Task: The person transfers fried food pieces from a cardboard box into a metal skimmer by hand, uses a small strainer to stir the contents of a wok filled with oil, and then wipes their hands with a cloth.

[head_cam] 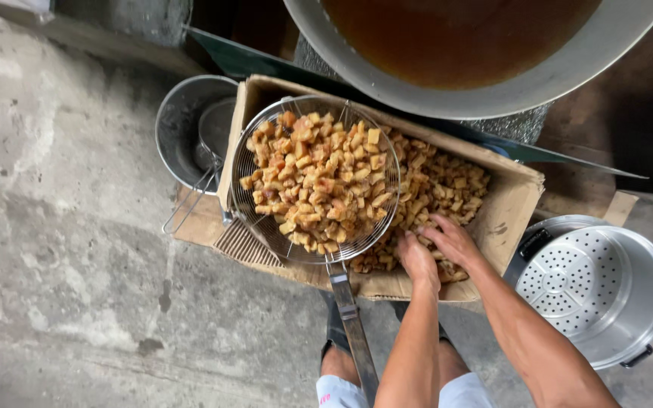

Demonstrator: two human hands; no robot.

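Both hands, left (417, 261) and right (453, 238), fingers curled into fried pieces (447, 185), cardboard box (512, 208) mid-frame, wire skimmer (319, 181) heaped above.

Golden-brown fried pieces (326, 181); silver perforated steamer pot (591, 287); amber liquid, probably oil (455, 38)
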